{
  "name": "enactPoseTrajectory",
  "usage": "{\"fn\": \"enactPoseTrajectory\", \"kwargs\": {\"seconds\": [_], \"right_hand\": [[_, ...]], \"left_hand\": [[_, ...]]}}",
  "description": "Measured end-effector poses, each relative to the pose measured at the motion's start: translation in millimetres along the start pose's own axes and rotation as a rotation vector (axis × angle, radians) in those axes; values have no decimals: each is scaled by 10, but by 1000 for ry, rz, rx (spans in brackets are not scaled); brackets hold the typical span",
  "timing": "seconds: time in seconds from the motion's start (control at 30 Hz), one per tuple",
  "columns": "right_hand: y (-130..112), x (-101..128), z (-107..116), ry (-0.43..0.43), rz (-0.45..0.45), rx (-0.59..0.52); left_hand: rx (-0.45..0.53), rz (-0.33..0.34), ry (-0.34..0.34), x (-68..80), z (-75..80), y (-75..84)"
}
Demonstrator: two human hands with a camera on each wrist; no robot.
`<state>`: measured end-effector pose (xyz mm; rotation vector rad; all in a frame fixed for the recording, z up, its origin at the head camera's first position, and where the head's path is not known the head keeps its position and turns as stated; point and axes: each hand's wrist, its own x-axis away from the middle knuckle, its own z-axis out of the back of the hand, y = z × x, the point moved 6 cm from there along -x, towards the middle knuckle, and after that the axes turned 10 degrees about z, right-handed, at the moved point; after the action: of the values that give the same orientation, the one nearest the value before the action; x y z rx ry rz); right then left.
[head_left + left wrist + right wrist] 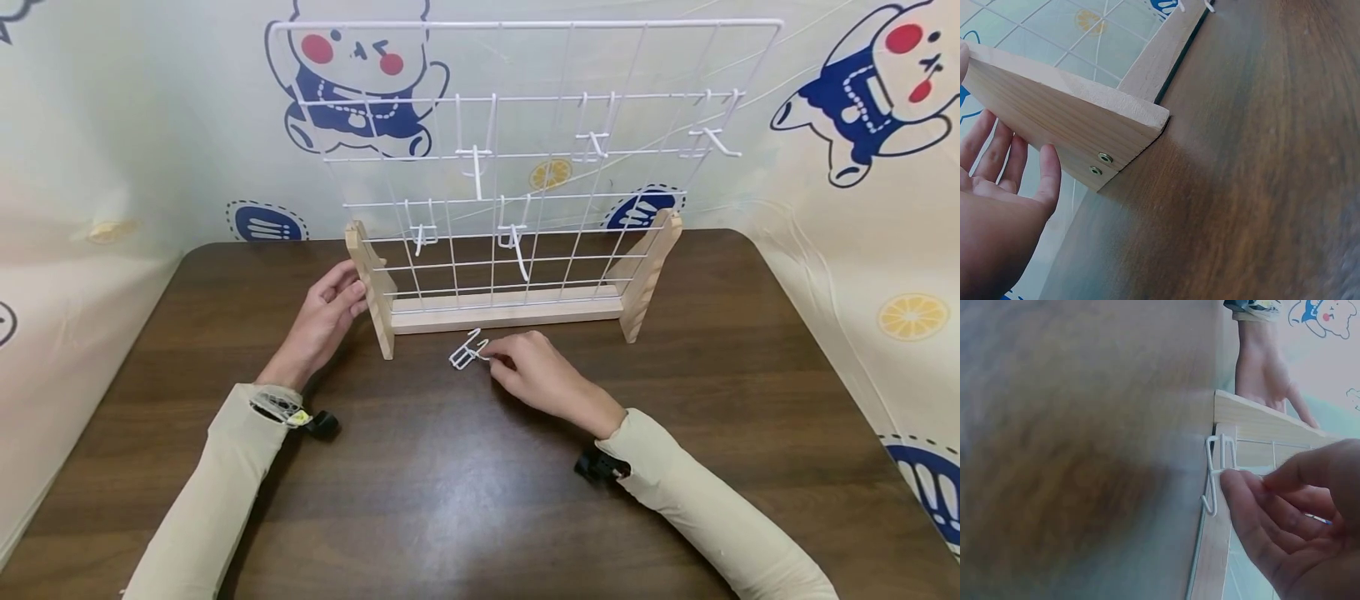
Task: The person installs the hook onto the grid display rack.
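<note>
— Pinched between thumb and fingertips of the right hand [542, 375], a loose white wire hook [468, 350] sits just above the centre of the head view, right at the tabletop.

— Is it off the table?

— Hard to say. It is touching or barely above the dark wooden table [450, 500], just in front of the rack's long wooden base bar [506, 312]. The right wrist view shows the same pinch: fingertips [1241, 487] closed on the hook [1213, 481], with its curled end hanging free.

— And the other hand?

— Fingers of the left hand [326, 312] are straight and relaxed, resting against the outer face of the rack's left wooden foot [372, 287], left of centre in the head view. In the left wrist view the open palm [997, 206] lies along that foot [1066, 125], beside two brass screws [1100, 164]. It holds nothing.

— What about the rack itself?

— A white wire grid panel [525, 117] stands upright between two wooden feet, the right one [648, 271] to the right of centre. Five white hooks hang on it already: two low near the middle [513, 242], one above them [474, 162], and two toward the upper right [716, 142].

— Anything else?

— Cream sleeves on both arms, a black wrist strap [600, 465] on the right, and a cartoon-printed backdrop [862, 92] behind the table.
</note>
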<state>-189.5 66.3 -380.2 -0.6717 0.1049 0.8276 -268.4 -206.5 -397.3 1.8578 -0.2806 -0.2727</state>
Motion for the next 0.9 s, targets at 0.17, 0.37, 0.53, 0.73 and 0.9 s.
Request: {"fn": "enactPoseTrajectory", "kwargs": {"seconds": [0.17,0.37,0.53,0.73,0.9], "right_hand": [[52,5,64,99,-39,-53],[99,10,50,96,-117,-260],[54,8,142,80,-108,-233],[-40,16,464,132,-67,-111],[-68,33,664,154,-67,-57]], "left_hand": [[-6,-3,-7,-6,-4,3],[-7,-9,-15,-6,-5,5],[-5,-11,-12,-4,-8,9],[6,-11,-11,-7,-17,13],[1,-8,-8,0,-8,10]]}}
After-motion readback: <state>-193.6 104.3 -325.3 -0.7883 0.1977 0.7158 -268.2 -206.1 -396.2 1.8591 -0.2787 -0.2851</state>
